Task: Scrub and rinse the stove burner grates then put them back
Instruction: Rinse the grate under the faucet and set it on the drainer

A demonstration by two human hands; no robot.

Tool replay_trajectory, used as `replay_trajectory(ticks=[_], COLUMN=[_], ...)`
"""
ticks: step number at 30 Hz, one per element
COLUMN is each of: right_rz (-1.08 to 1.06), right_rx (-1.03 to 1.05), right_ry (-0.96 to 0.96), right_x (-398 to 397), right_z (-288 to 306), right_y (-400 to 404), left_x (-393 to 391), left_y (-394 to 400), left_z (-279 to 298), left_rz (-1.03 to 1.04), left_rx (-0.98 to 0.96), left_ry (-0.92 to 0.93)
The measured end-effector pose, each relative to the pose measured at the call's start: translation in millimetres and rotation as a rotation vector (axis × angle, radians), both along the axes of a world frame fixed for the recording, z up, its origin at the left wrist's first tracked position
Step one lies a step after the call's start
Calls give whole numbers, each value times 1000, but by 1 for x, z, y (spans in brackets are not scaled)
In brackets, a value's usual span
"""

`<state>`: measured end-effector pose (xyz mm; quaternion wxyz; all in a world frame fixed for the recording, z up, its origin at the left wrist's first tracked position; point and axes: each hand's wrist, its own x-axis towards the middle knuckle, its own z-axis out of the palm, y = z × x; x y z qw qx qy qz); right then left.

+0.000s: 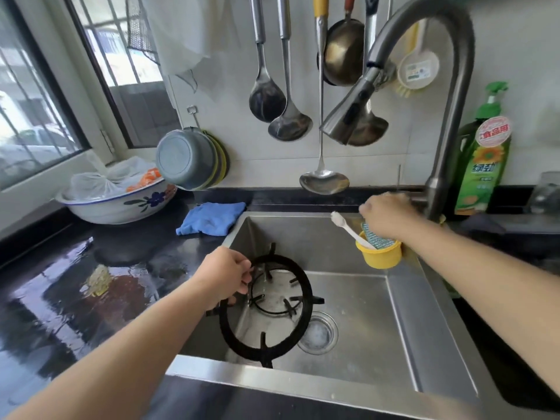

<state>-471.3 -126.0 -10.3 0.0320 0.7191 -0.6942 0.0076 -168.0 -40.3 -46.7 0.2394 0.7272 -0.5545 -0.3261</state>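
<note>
**Black grates at the steel sink**

Head view. Black cast-iron burner grate (266, 307), ring-shaped with prongs, held tilted over the left part of the stainless sink (403, 322). Left hand (225, 277) grips its far-left rim, fingers curled round the ring. A second, smaller grate (274, 298) lies on the sink floor behind it, seen through the ring. Drain (319, 333) just right of the held grate. Right hand (386, 216) is at the faucet (436, 116) base on the far right edge, fingers curled; what they hold, cannot tell. Just below it, yellow cup (380, 257) with a toothbrush (348, 228) and scrub pad (375, 237). Blue cloth (212, 218) on the dark counter (60, 283), far left of the sink. Green detergent bottle (485, 159) far right.
</note>
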Motion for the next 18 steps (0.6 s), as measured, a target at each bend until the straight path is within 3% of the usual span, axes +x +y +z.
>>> replay_trajectory(ticks=[2,4,6,7,8,9,12,13,16,18], right_rz=[36,-40,-201,-261,-282,-262,-152,-100,-53,-40], right_rx=[122,222,-29,-244,-306,-214,620,679,204,131], right_ry=[-211,-552,-845,-891,-899,-928,-1088,-1072,-1017,-932], right_x=[11,7,-2,-6,-10,-10,-13,-13,-25,-33], right_z=[-6,-20,-33,-42,-49,-53,-62,-59,-53,-55], right_y=[36,69,92,101,109,119,148,152,157,162], left_x=[-4,-17,-34,-42,-49,-57,-74,-76,-95,-106], left_y=[1,5,8,9,9,11,19,20,26,31], left_z=[10,22,33,38,43,46,43,39,41,47], left_rz=[1,-11,-29,-28,-32,-35,-43,-42,-8,54], left_rx=[-23,-47,-99,-121,-129,-116,-2,7,-12,-40], left_ry=[60,154,200,191,175,162,184,199,219,239])
